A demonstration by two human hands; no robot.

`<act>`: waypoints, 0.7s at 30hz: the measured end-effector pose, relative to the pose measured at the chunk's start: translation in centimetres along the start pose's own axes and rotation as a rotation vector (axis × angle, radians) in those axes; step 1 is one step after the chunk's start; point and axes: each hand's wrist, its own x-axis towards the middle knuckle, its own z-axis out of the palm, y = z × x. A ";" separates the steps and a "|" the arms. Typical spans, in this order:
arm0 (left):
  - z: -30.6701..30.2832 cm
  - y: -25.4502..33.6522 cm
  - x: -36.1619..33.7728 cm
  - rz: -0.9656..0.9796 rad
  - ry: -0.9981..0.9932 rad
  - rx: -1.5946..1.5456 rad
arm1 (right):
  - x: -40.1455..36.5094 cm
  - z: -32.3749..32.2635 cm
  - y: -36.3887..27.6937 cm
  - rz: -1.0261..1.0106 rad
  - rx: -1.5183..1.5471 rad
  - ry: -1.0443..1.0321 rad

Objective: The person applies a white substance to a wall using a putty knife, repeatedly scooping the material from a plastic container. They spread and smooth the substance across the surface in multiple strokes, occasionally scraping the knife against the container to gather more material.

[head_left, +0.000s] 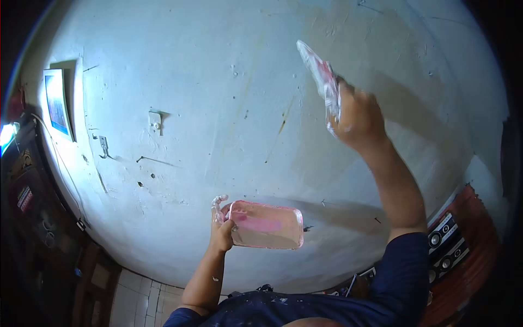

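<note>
My left hand (222, 231) grips a shallow pink rectangular tray (267, 225) by its left end, with the thumb over the rim. Pinkish and pale smears cover the tray's inside. A whitish, coated curved piece (218, 203) sticks up beside the fingers of that hand. Raised high at the right, my right hand (358, 115) is closed around a flat tool (321, 73) coated in white and pink material, its tip pointing up and left. Behind both hands is a pale blue wall (207, 131) with damp-looking darker patches, stains and small holes.
On the wall's left side are a framed picture (59, 103), a white bracket (156, 121) and a metal hook (103, 146). Dark wooden furniture (35, 234) stands at the left. Speakers (447, 248) sit at the lower right. Floor tiles (133, 297) show below.
</note>
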 end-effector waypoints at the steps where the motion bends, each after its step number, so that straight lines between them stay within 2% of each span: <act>1: -0.5 -0.3 0.0 0.008 0.000 -0.001 | 1.2 -0.4 -0.2 0.037 -0.130 -0.056; 3: -1.5 -0.7 0.1 -0.025 -0.036 0.090 | 3.1 -0.6 -0.5 0.074 -0.095 -0.056; 7: -2.0 -0.8 -0.5 -0.071 0.025 0.048 | 6.8 -1.2 -0.7 0.117 -0.295 -0.140; 10: -3.1 -1.9 -1.1 -0.049 0.010 0.005 | 10.0 -1.7 1.2 0.156 -0.337 -0.074; 12: -3.2 -1.7 -1.1 -0.079 0.026 0.004 | 12.1 -1.8 3.3 0.071 -0.430 0.082; 15: -3.9 -3.1 -1.1 -0.089 0.024 0.010 | 15.2 -0.5 6.3 0.032 -0.515 0.129; 17: -3.4 -3.4 -1.4 -0.111 0.033 -0.029 | 15.1 2.6 6.9 0.018 -0.506 0.127; 19: -3.3 -3.9 -1.8 -0.110 0.050 -0.032 | 13.6 6.4 6.5 -0.208 -0.804 -0.374; 21: -3.4 -3.6 -2.1 -0.116 0.041 0.009 | 9.9 7.8 5.0 -0.306 -0.876 -0.080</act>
